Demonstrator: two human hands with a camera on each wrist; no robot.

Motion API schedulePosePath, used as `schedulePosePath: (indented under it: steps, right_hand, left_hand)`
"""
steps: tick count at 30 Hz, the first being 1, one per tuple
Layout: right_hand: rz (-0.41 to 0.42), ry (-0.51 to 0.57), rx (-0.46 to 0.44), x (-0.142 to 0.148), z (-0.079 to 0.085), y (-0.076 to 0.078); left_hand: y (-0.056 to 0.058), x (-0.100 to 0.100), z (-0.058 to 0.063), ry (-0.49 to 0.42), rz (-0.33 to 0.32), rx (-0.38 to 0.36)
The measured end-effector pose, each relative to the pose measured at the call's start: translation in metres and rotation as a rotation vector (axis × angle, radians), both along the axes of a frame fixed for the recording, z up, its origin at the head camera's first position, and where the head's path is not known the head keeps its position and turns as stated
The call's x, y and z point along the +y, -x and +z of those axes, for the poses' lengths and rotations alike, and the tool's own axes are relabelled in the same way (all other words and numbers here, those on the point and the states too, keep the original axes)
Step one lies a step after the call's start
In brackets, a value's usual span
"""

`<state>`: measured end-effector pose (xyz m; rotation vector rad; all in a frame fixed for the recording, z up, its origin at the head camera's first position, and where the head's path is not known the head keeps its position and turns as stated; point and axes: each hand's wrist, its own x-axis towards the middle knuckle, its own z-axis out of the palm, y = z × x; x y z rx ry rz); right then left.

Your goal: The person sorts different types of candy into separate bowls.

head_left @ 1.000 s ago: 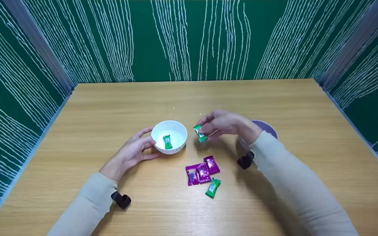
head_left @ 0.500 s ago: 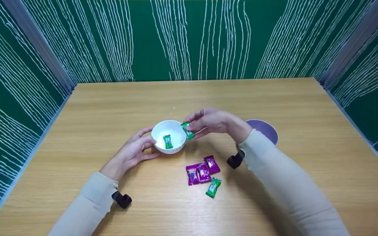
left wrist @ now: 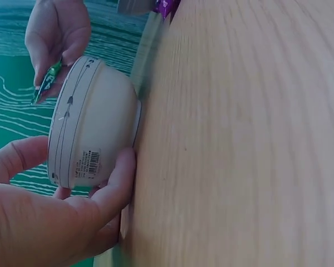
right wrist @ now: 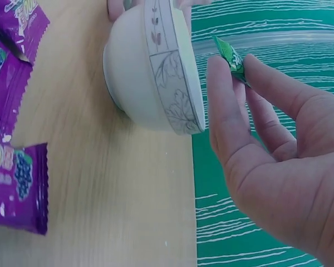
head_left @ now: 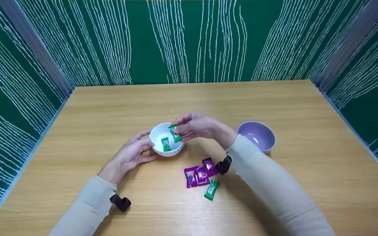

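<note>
My left hand grips the side of a white bowl, which stands upright on the table. In the left wrist view its thumb is at the rim and the fingers lie low along the wall. A green-wrapped candy lies inside the bowl. Over the bowl's right side, my right hand pinches another green-wrapped candy between thumb and fingers. In the right wrist view this candy is above the rim, apart from the bowl.
A purple bowl stands to the right, past my right wrist. Several purple grape candy packets lie in front of the white bowl, with one more green candy beside them. Tiny light specks dot the wooden table behind the bowl.
My right hand has moved left with the pinched green candy, from beside the white bowl to over it. The left hand keeps its hold. More of the purple bowl shows.
</note>
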<state>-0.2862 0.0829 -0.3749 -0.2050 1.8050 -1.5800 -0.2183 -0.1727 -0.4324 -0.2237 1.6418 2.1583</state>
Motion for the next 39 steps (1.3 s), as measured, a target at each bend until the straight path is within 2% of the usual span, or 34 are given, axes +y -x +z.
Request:
schedulePosePath:
  steps: [11, 16, 22, 27, 31, 39]
  right_hand:
    - [-0.033, -0.037, 0.020, -0.009, -0.012, 0.003]
    - [-0.057, -0.051, 0.003, -0.012, -0.012, 0.003]
    - [-0.039, -0.075, 0.042, -0.023, -0.010, -0.001]
    - [0.003, -0.128, 0.077, -0.034, -0.011, -0.004]
    - [-0.003, -0.139, 0.096, -0.037, -0.012, -0.005]
    - [-0.017, -0.055, 0.071, -0.030, -0.009, -0.005]
  left_hand:
    - [0.002, 0.005, -0.002, 0.008, 0.018, 0.007]
    - [0.001, 0.003, -0.005, -0.017, -0.001, 0.015]
    - [0.001, -0.003, -0.008, -0.066, -0.028, 0.026]
    - [0.000, -0.004, -0.009, -0.073, -0.043, 0.037]
    - [0.000, -0.004, -0.011, -0.073, -0.040, 0.054]
    - [0.000, -0.005, -0.009, -0.061, -0.043, 0.056]
